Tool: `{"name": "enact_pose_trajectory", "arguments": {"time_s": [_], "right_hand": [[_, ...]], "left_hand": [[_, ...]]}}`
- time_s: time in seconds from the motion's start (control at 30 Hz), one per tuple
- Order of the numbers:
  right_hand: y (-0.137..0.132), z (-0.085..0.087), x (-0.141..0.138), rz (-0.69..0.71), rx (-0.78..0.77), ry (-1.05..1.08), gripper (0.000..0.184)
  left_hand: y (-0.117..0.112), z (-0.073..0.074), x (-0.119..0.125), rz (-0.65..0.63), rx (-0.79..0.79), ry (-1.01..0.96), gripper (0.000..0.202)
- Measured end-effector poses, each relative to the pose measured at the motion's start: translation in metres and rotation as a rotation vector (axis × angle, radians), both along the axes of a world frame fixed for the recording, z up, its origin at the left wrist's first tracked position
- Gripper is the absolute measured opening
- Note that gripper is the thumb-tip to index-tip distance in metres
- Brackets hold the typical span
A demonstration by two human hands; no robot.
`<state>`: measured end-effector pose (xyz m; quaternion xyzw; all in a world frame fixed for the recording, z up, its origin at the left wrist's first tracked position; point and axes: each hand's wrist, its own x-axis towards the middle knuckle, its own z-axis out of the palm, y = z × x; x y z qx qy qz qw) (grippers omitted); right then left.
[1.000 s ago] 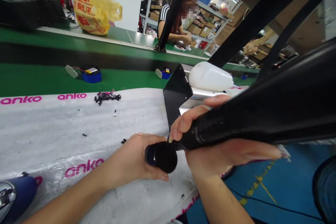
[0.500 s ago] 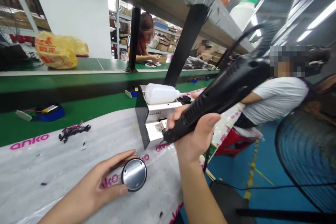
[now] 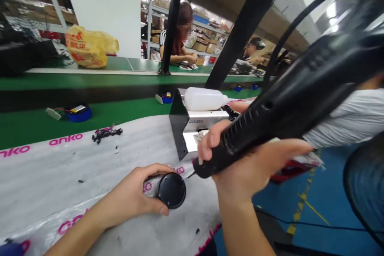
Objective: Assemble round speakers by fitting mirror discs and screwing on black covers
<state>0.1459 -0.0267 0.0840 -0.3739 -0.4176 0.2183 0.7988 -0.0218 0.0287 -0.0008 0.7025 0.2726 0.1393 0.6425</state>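
My left hand (image 3: 129,194) grips a small round part (image 3: 172,191) by its rim, between thumb and fingers. Its dark flat face, with small screw-like dots, is turned toward me and tilted to the right. In my right hand (image 3: 240,172) is a black electric screwdriver (image 3: 264,116), its cable running up and back. The thin bit (image 3: 191,175) points down-left and ends close to the round part's upper right edge; I cannot tell whether they touch. Behind the screwdriver tip stands a silver and black metal box (image 3: 179,128) with a white plastic bottle (image 3: 204,99) lying on top.
White plastic sheeting (image 3: 144,140) covers the bench. A clump of small black pieces (image 3: 105,133) lies on it. Blue round parts with wires (image 3: 78,113) rest on the green surface behind. A yellow bag (image 3: 87,46) and people sit farther off. A fan (image 3: 366,188) stands at right.
The screwdriver has come down and nearer, its bit now close to the round part. The round part's face has turned from shiny to dark. The view has shifted, moving the background rightward.
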Motion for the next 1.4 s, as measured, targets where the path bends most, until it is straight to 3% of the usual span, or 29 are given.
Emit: {"name": "enact_pose_trajectory", "arguments": {"time_s": [0.1, 0.23, 0.47, 0.83, 0.93, 1.17, 1.3, 1.4], "right_hand": [[0.001, -0.001, -0.024, 0.119, 0.018, -0.038, 0.060], [0.008, -0.015, -0.032, 0.196, 0.013, -0.072, 0.059], [0.012, -0.025, -0.034, 0.211, -0.036, -0.087, 0.059], [0.014, -0.034, -0.039, 0.179, 0.005, -0.105, 0.054], [0.010, -0.040, -0.040, 0.097, -0.007, -0.158, 0.053], [0.001, -0.044, -0.047, -0.021, 0.003, -0.126, 0.052], [-0.001, -0.028, -0.032, 0.076, 0.035, 0.060, 0.059], [-0.014, -0.013, -0.002, 0.033, 0.040, 0.158, 0.053]], "left_hand": [[0.000, 0.001, -0.002, -0.028, -0.039, -0.037, 0.059], [0.001, 0.001, -0.003, -0.049, -0.063, -0.060, 0.057], [0.001, 0.002, -0.003, -0.077, -0.073, -0.075, 0.038], [-0.002, -0.002, -0.002, -0.050, -0.113, -0.098, 0.032], [-0.003, -0.003, -0.003, -0.050, -0.115, -0.114, 0.036], [-0.008, 0.007, -0.003, -0.037, 0.146, -0.024, 0.050], [-0.021, 0.024, -0.006, -0.096, 0.384, 0.100, 0.065], [-0.024, 0.045, -0.022, 0.025, 0.547, 0.343, 0.076]]}}
